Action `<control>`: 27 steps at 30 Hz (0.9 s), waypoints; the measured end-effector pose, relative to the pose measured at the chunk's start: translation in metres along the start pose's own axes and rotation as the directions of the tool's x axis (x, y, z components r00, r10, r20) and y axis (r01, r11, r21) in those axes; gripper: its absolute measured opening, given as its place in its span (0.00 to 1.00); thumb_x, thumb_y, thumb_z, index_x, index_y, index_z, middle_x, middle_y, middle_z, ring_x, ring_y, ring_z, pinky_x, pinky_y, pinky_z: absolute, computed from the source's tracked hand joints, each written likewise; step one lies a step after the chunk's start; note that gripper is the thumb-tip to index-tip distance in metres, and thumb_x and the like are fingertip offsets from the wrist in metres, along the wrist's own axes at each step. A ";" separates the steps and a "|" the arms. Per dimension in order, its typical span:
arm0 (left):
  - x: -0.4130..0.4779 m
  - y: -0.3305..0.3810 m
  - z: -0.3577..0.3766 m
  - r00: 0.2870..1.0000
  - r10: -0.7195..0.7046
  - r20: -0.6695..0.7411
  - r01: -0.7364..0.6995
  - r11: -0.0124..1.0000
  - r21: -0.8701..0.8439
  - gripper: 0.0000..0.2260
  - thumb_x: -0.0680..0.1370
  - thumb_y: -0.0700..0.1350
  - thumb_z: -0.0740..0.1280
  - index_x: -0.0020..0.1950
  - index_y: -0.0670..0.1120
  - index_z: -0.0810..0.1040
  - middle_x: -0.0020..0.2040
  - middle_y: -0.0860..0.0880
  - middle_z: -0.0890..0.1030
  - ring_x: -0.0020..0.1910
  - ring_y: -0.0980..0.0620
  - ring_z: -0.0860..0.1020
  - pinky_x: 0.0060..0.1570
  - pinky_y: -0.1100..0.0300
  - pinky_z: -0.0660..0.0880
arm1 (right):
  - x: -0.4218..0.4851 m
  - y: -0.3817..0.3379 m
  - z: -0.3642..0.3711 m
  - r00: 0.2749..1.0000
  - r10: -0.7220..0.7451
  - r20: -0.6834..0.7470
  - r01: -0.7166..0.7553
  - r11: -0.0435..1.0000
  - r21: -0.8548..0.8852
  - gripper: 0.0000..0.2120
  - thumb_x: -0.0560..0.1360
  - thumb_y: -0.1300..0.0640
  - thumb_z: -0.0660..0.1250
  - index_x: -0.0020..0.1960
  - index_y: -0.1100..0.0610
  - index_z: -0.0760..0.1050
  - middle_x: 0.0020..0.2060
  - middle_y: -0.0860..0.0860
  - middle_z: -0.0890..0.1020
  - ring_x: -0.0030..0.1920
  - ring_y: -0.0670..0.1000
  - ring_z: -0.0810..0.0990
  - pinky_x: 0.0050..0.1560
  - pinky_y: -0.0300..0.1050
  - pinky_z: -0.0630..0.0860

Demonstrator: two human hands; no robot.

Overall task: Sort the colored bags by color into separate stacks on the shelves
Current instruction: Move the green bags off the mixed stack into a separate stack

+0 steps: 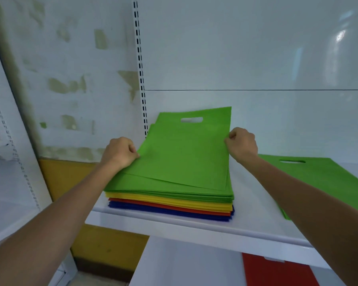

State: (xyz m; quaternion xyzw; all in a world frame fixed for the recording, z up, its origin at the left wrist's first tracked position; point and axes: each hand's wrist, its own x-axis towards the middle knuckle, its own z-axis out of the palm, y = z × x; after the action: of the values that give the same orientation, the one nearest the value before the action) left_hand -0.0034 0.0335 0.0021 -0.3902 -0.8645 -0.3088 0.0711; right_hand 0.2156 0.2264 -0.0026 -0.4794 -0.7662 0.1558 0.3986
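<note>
Curled fingers (133,151) of the left hand (120,151) pinch the left edge of the top green bag (184,153), and the right hand (242,144) pinches its right edge the same way, the bag's handle end tilted up off the pile toward the back wall. Under it sits the mixed stack (170,205) near the front of the white shelf (174,226), green layers over yellow, then red, then blue at the bottom. To the right on that shelf lie separate green bags (318,176), flat, and a red bag (277,271) shows on the lower shelf (184,265).
</note>
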 end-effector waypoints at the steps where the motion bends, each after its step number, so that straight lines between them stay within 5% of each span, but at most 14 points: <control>1: -0.002 0.004 0.002 1.000 0.016 0.003 -0.016 0.999 0.030 0.03 0.72 0.42 0.71 0.38 0.47 0.79 0.46 0.45 0.82 0.48 0.44 0.79 0.49 0.55 0.74 | 0.002 0.000 -0.001 1.000 -0.002 -0.027 0.002 1.000 0.021 0.07 0.76 0.63 0.59 0.51 0.62 0.72 0.43 0.56 0.76 0.42 0.57 0.74 0.44 0.49 0.73; 5: -0.010 0.032 0.006 0.989 0.144 -0.023 -0.145 0.989 -0.019 0.05 0.73 0.38 0.66 0.46 0.47 0.76 0.46 0.45 0.80 0.48 0.44 0.77 0.49 0.54 0.75 | 0.014 0.009 -0.019 0.989 -0.076 -0.128 0.092 0.988 0.124 0.12 0.76 0.67 0.55 0.60 0.61 0.66 0.38 0.59 0.74 0.38 0.57 0.73 0.38 0.49 0.71; 7: -0.016 0.055 0.007 0.972 0.233 -0.014 -0.233 0.969 -0.085 0.13 0.73 0.36 0.65 0.56 0.47 0.75 0.48 0.43 0.79 0.48 0.44 0.78 0.51 0.55 0.74 | 0.022 0.019 -0.039 0.962 -0.214 -0.170 0.225 0.974 0.043 0.16 0.75 0.68 0.56 0.62 0.61 0.66 0.35 0.60 0.74 0.38 0.58 0.73 0.38 0.51 0.70; 11: -0.033 0.119 0.018 0.939 0.344 -0.016 -0.345 0.937 -0.062 0.14 0.76 0.39 0.64 0.60 0.45 0.78 0.58 0.43 0.80 0.57 0.46 0.77 0.60 0.55 0.71 | 0.040 0.055 -0.089 0.919 -0.338 -0.201 0.315 0.939 -0.136 0.09 0.77 0.64 0.59 0.53 0.65 0.75 0.47 0.62 0.80 0.48 0.62 0.77 0.47 0.51 0.71; 18: -0.058 0.226 0.075 0.887 0.431 0.165 -0.434 0.901 -0.023 0.18 0.76 0.48 0.64 0.65 0.43 0.74 0.66 0.44 0.74 0.64 0.46 0.72 0.63 0.56 0.69 | 0.051 0.155 -0.169 0.957 -0.291 0.013 0.259 0.830 -0.494 0.21 0.78 0.56 0.57 0.68 0.62 0.65 0.67 0.58 0.70 0.65 0.58 0.69 0.64 0.57 0.63; 23: -0.084 0.266 0.116 0.877 0.411 0.249 -0.435 0.899 0.049 0.11 0.74 0.48 0.64 0.51 0.46 0.83 0.51 0.48 0.83 0.52 0.47 0.79 0.51 0.55 0.76 | 0.044 0.220 -0.199 0.981 -0.136 0.137 0.189 0.823 -0.536 0.17 0.78 0.54 0.58 0.62 0.63 0.68 0.63 0.58 0.71 0.61 0.59 0.71 0.58 0.55 0.68; 27: -0.108 0.269 0.144 0.897 0.334 0.291 -0.386 0.912 0.143 0.09 0.74 0.49 0.65 0.50 0.49 0.82 0.52 0.50 0.82 0.53 0.49 0.78 0.49 0.57 0.75 | 0.037 0.257 -0.184 0.941 0.002 0.338 0.165 0.870 -0.465 0.18 0.79 0.54 0.56 0.65 0.62 0.65 0.66 0.59 0.68 0.63 0.60 0.69 0.63 0.58 0.68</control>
State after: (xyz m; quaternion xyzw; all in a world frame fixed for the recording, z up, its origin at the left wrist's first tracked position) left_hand 0.2811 0.1862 -0.0238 -0.5720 -0.8049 -0.1492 0.0511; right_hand 0.5040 0.3581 -0.0291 -0.4982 -0.8558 0.0181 0.1382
